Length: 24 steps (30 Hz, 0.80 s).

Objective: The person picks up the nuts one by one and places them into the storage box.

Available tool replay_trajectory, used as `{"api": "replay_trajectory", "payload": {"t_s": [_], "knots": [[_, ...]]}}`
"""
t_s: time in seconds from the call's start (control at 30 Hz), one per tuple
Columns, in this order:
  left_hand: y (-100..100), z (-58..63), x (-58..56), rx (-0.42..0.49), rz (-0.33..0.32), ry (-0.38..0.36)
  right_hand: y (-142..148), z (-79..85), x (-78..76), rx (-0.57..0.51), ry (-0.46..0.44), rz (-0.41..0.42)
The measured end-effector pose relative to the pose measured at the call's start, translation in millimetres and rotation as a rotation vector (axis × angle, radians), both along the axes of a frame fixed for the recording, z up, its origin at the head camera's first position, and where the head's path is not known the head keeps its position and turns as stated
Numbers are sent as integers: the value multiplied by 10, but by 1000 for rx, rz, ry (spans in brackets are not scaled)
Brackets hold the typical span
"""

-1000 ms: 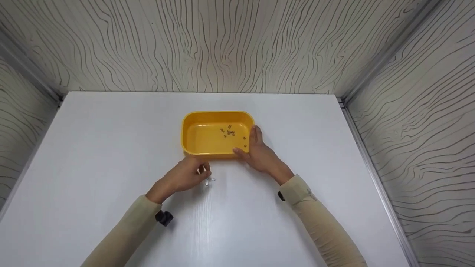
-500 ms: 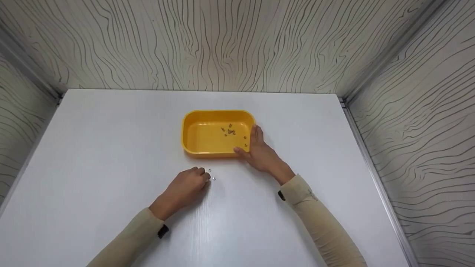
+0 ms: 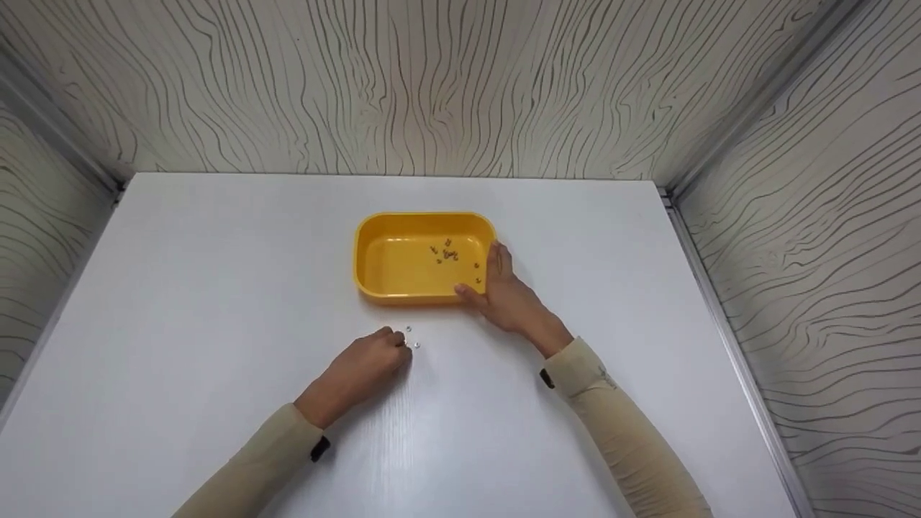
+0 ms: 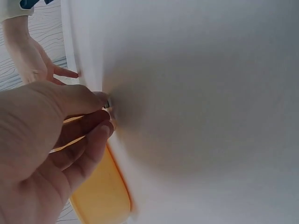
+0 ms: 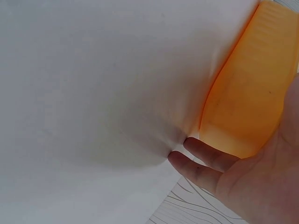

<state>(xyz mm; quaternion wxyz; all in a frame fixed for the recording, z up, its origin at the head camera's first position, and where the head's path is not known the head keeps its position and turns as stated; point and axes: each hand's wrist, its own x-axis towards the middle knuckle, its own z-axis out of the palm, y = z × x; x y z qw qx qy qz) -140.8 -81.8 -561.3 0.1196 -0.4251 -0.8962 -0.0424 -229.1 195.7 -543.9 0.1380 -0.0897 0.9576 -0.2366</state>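
Note:
A yellow plastic tub (image 3: 392, 296) stands on the white table, with several small metal nuts (image 3: 447, 255) in its right half. My right hand (image 3: 512, 302) holds its near right corner, thumb on the front rim and fingers along the right side. In the right wrist view two fingers (image 5: 196, 172) reach down to the tabletop. My left hand (image 3: 365, 367) is low over the table in front of the tub. Its thumb and fingertips pinch a small nut (image 4: 107, 103), mostly hidden. Two loose nuts, one nearer the tub (image 3: 409, 329) and one lower (image 3: 417, 345), lie beside the fingertips.
The white tabletop (image 3: 216, 288) extends on both sides of the tub. Panels with a wood-grain pattern (image 3: 432, 86) rise behind the table and at both sides. Metal profiles (image 3: 719, 302) run along the side edges.
My left hand has come down from beside the tub's front wall to the tabletop, and its parted fingers have closed in a pinch. The right hand stays on the tub's corner.

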Motion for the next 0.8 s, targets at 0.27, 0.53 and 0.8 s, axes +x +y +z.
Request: {"api": "replay_trajectory", "payload": {"t_s": [0.27, 0.53, 0.8], "knots": [[11, 2, -1, -104, -26, 85, -7, 12, 9, 2, 0, -5], [36, 13, 25, -153, 1, 131, -8, 16, 9, 4, -5, -10], [63, 24, 29, -188, 7, 126, 4, 9, 5, 9, 0, -7]]}}
